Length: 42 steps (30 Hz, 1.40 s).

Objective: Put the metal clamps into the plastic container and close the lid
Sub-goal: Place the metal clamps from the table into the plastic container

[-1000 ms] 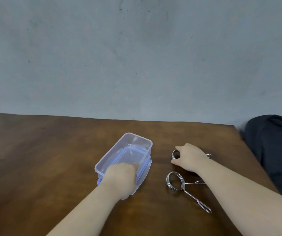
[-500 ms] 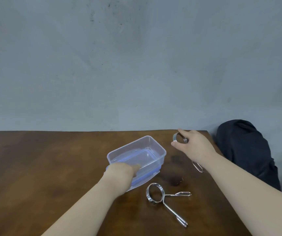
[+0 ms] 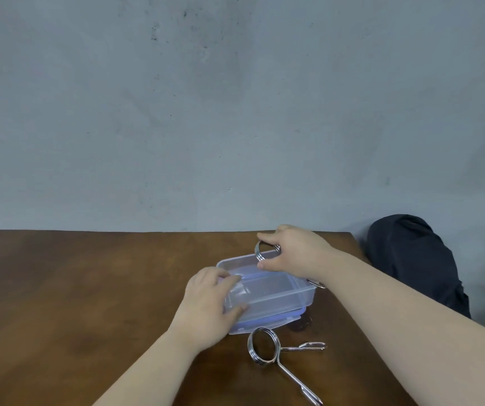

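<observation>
A clear plastic container (image 3: pixel 282 297) stands open on the brown table, resting on its blue-rimmed lid (image 3: pixel 267 322). My left hand (image 3: pixel 210 303) grips the container's near left corner. My right hand (image 3: pixel 296 253) holds a metal spring clamp (image 3: pixel 260 253) by its coil, above the container's far rim; one handle end sticks out under my wrist. A second metal clamp (image 3: pixel 267 345) lies on the table just in front of the container, its two handles pointing right and toward me.
The wooden table (image 3: pixel 74 303) ends at its right edge close to the container. A dark bag (image 3: pixel 414 259) sits beyond that edge against the grey wall.
My right hand has carried the clamp left, from beside the container to over its far rim. My left hand has shifted its hold on the container's corner. The view has turned.
</observation>
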Motion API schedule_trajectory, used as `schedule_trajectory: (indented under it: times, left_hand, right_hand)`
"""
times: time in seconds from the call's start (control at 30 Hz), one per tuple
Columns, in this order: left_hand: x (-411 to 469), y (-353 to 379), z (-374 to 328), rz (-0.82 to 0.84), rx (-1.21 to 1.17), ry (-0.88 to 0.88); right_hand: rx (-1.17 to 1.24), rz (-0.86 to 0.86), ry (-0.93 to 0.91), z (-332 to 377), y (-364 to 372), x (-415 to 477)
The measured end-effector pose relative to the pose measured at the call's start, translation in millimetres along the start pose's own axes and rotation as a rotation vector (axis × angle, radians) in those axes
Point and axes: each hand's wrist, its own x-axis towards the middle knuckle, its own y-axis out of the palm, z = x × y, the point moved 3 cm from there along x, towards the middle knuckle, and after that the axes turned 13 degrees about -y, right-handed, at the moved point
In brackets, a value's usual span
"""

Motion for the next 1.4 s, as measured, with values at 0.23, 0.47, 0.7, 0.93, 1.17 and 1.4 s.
schedule_trajectory:
  times: [0.23, 0.47, 0.7, 0.93, 1.17, 1.4]
  left_hand:
    - [-18, 18, 26, 0.214, -0.528, -0.436]
    - [-11, 44, 37, 0.291, -0.479, -0.462]
    - [3, 44, 26, 0.293, -0.36, -0.275]
    - [6, 46, 27, 0.26, -0.352, -0.226]
    - [7, 48, 29, 0.255, -0.367, -0.207]
    - [4, 43, 27, 0.229, -0.363, -0.216]
  right_hand:
    - [-0.161, 0.246, -0.205, 32, 23, 33]
    - [-0.164, 0.386, -0.264, 35, 60, 51]
    - [-0.107, 0.409, -0.215, 25, 91, 63]
    - [-0.067, 0.395, -0.16, 24, 103, 68]
    - [0.04, 0.31, -0.156, 25, 94, 57]
    - [0.1, -0.06, -0.136, 24, 42, -5]
